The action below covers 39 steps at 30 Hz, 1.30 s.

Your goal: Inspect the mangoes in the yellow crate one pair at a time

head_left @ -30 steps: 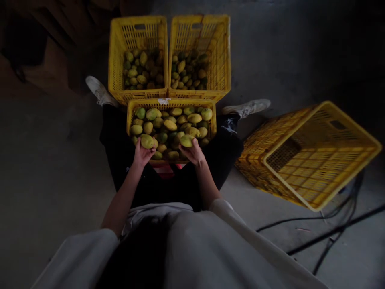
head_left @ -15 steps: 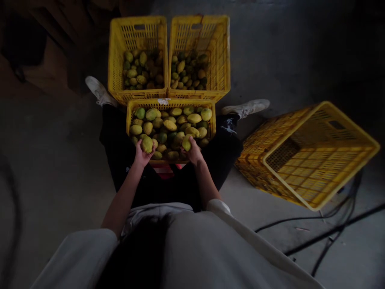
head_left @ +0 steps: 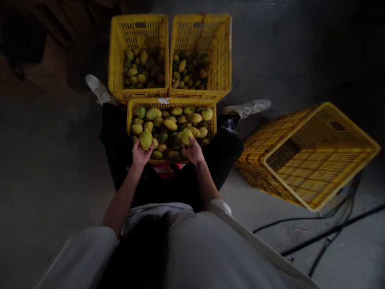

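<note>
My left hand (head_left: 140, 153) is closed around the lower side of a yellow-green lemon (head_left: 146, 139). On the other side, my right hand (head_left: 194, 151) grips a second lemon (head_left: 187, 137) between thumb and fingers. Both hands are over the near part of a yellow crate (head_left: 171, 102) between my legs. Many lemons fill this crate, some yellow, others dark green; among them is a yellow one (head_left: 170, 125) near the middle. The undersides of both held lemons are hidden by my fingers.
Two taller yellow crates, one on the left (head_left: 112, 56) and one on the right (head_left: 228, 56), stand beyond with lemons low inside. A large yellow crate (head_left: 323, 156) sits at right, near black cables (head_left: 333, 228) on the floor. Cardboard-like boxes (head_left: 54, 68) are at far left.
Both held lemons have moved slightly away from me and turned in my fingers. The lemon in my right hand now shows more of its surface.
</note>
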Each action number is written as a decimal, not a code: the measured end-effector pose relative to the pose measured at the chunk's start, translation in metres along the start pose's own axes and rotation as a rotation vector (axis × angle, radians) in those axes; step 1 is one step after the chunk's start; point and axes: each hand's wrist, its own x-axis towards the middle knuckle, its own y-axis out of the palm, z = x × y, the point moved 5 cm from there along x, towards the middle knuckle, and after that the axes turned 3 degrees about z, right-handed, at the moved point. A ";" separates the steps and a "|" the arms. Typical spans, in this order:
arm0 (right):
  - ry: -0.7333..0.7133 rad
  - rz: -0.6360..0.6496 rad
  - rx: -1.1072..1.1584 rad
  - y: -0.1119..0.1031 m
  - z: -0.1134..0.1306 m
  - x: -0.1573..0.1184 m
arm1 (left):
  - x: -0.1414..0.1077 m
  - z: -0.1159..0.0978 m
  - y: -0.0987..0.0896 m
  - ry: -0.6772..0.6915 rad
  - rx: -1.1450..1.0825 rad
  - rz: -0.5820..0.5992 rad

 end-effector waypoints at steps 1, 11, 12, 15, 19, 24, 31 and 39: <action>-0.033 -0.031 0.010 0.000 0.002 -0.001 | 0.000 0.000 0.001 0.004 -0.007 0.006; -0.131 -0.051 0.115 0.003 0.014 -0.008 | 0.003 -0.005 -0.004 0.035 -0.068 -0.045; -0.144 -0.032 0.116 0.003 0.016 -0.009 | 0.003 -0.005 -0.006 0.041 -0.071 -0.064; -0.162 -0.007 0.097 0.003 0.018 -0.010 | 0.004 -0.006 -0.007 0.050 -0.075 -0.069; -0.114 0.012 0.103 0.008 0.016 -0.011 | 0.005 -0.007 -0.004 0.060 -0.136 0.003; -0.079 -0.008 0.090 0.009 0.013 -0.011 | 0.002 0.000 0.002 -0.073 -0.060 0.043; -0.001 -0.006 0.054 0.005 0.009 -0.009 | -0.001 0.010 0.005 -0.162 0.089 0.023; -0.051 0.061 0.054 0.017 0.014 -0.017 | 0.004 0.007 0.005 -0.063 0.066 0.022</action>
